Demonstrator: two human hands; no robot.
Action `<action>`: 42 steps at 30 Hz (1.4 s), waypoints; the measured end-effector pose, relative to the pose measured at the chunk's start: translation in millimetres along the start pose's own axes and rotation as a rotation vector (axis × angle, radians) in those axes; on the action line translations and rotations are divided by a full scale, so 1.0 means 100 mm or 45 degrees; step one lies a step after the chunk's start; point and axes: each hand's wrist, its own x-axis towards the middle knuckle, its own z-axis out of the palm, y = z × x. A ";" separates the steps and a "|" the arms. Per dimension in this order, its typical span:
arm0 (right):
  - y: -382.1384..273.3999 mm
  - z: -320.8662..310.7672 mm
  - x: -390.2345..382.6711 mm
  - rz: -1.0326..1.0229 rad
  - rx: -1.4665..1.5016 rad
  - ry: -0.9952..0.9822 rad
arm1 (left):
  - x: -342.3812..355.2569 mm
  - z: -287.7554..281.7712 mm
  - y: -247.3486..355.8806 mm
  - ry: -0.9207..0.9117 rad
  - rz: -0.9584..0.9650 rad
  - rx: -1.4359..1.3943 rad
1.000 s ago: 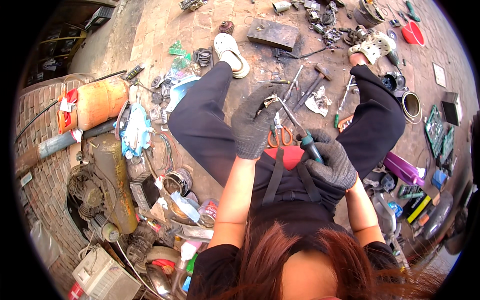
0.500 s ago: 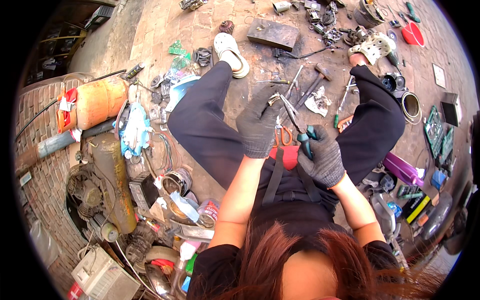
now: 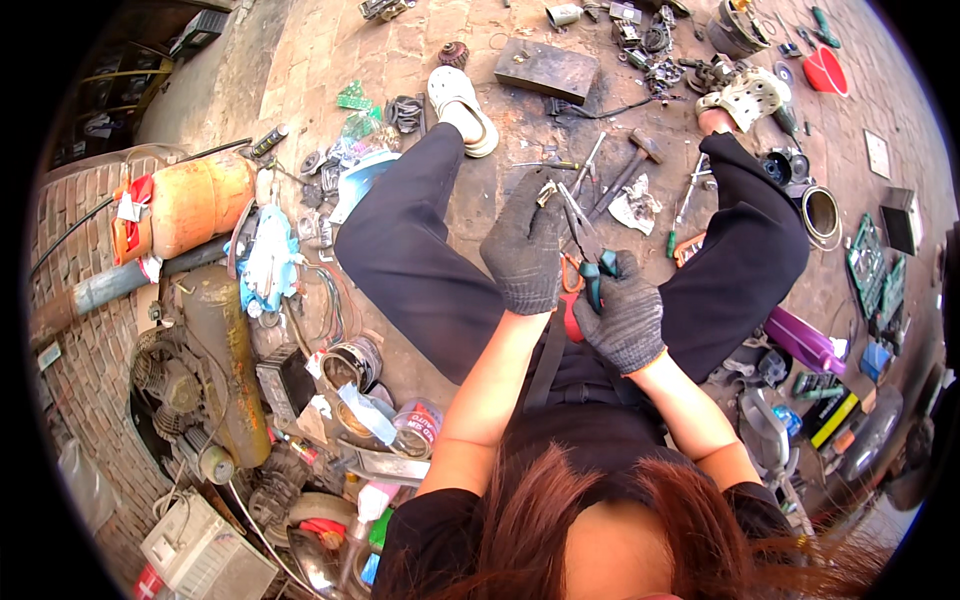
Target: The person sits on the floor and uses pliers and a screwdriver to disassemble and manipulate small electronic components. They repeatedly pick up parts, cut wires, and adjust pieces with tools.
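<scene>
Grey knit gloves cover both my hands. My left hand (image 3: 522, 250) is closed, pinching a small shiny metal piece (image 3: 546, 193) at its fingertips; its exact kind is too small to tell. In my right hand (image 3: 628, 318) is a pair of pliers (image 3: 590, 240) with teal handles. The jaws point up and left, their tips just beside the small piece. Below the pliers, an orange-handled tool (image 3: 571, 272) shows partly between my legs. Beyond my hands a hammer (image 3: 626, 180) lies on the brick floor, next to a crumpled whitish wrapper (image 3: 637, 206).
A green-handled screwdriver (image 3: 672, 242) lies near my right leg. Farther off are a metal block (image 3: 546, 68), motor parts (image 3: 655, 50) and a red bowl (image 3: 826, 70). On the left stand an orange gas cylinder (image 3: 190, 205) and cluttered cans; a purple bottle (image 3: 806, 338) is at right.
My left hand has shifted slightly right with the small piece. My right hand has moved a little left, and the pliers' tips now sit slightly apart from the piece.
</scene>
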 end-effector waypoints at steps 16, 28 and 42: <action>0.33 0.25 0.48 0.436 -0.063 0.098 | 0.17 0.18 -0.15 0.195 -0.114 -0.002; 0.62 0.15 0.32 0.039 0.085 0.051 | 0.27 0.03 -0.50 -0.245 -0.353 -0.874; 0.90 0.29 0.65 0.530 0.289 -0.122 | 0.69 0.04 -1.08 -0.709 0.102 1.148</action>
